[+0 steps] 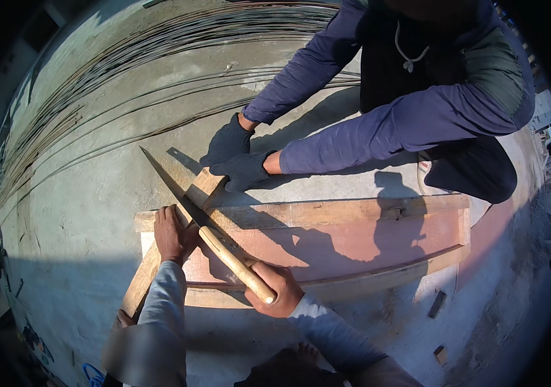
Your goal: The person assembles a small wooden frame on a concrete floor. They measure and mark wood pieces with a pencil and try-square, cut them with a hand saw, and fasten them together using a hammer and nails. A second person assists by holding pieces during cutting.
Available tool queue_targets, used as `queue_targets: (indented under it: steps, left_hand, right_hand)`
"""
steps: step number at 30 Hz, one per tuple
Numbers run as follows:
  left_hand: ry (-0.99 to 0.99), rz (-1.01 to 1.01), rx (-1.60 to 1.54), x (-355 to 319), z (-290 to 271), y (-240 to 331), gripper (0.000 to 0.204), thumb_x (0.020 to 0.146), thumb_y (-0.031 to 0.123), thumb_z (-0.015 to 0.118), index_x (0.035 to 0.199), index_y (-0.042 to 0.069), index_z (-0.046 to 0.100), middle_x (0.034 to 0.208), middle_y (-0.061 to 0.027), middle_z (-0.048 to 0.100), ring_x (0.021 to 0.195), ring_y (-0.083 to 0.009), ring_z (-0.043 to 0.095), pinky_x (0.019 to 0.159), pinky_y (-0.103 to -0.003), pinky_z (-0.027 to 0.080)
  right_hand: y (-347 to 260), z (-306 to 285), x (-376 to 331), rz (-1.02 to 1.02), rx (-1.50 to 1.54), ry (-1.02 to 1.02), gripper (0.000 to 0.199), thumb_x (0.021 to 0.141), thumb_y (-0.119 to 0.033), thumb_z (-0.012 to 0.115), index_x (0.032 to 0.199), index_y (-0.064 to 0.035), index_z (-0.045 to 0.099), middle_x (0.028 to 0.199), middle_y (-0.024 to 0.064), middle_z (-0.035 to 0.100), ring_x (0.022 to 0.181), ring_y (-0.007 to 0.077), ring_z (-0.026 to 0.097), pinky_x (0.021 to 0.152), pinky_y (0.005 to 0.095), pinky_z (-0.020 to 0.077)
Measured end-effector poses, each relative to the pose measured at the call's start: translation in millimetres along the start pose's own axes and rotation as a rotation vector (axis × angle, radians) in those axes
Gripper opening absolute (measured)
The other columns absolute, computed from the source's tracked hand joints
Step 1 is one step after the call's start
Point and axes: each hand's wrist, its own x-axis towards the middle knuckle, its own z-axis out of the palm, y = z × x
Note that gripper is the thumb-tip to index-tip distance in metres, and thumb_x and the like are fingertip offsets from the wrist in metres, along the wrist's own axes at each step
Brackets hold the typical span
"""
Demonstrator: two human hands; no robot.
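A long handsaw lies slantwise across a wooden beam [142, 281], its dark blade [162, 177] pointing to the far left. My right hand [276, 288] is closed round the rear of the saw's pale wooden handle [231, 258]. Just left of the blade, my left hand [173, 236] grips the beam, its fingers over the wood. Opposite me a crouching person in a dark blue jacket presses the beam's far end with two dark-gloved hands [240, 169]. The beam rests across a shallow wooden frame [327, 211] with a reddish panel [359, 244] inside.
Long thin metal rods [127, 55] lie bundled on the concrete floor [88, 219] at the far left. Small wood offcuts [437, 304] are at the lower right. Sawdust is scattered near the blade. Shadows fall over the reddish panel.
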Motion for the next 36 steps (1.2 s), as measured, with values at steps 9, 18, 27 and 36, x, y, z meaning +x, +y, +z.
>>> queue_targets:
  steps: [9,18,27,36]
  left_hand:
    - [0.096,0.030,0.056,-3.7,7.3,-7.0,0.078,0.062,0.034,0.089,0.123,0.001,0.056,0.114,-0.0152,0.056,0.111,-0.0349,0.052,0.096,-0.043,0.044]
    - [0.082,0.046,0.022,-7.0,6.5,-6.7,0.079,0.063,0.037,0.088,0.124,0.000,0.055,0.118,-0.0161,0.055,0.112,-0.0357,0.051,0.098,-0.044,0.042]
    - [0.076,0.066,0.052,-2.7,4.9,-5.1,0.079,0.066,0.042,0.087,0.124,-0.002,0.056,0.115,-0.0162,0.056,0.110,-0.0362,0.053,0.097,-0.045,0.043]
    - [0.057,0.000,0.053,-4.2,9.8,-0.8,0.078,0.064,0.042,0.087,0.122,0.000,0.056,0.115,-0.0169,0.057,0.110,-0.0368,0.054,0.096,-0.045,0.044]
  right_hand:
    - [6.5,4.2,5.3,-0.010,-0.006,0.023,0.033,0.077,-0.005,0.073,0.107,-0.0017,0.061,0.088,0.0219,0.068,0.077,0.0416,0.068,0.063,0.0417,0.0556]
    - [0.7,-33.8,-69.8,0.062,0.041,-0.136,0.036,0.078,-0.010,0.076,0.111,-0.0013,0.062,0.091,0.0197,0.070,0.082,0.0370,0.072,0.078,0.0439,0.0570]
    - [-6.8,-17.6,-32.1,-0.151,-0.107,0.080,0.037,0.082,-0.009,0.073,0.113,0.0006,0.057,0.094,0.0226,0.067,0.083,0.0441,0.067,0.072,0.0429,0.0560]
    - [-14.1,-16.3,-2.0,0.107,0.067,-0.053,0.036,0.079,-0.006,0.072,0.113,-0.0010,0.059,0.090,0.0198,0.066,0.078,0.0405,0.068,0.066,0.0434,0.0547]
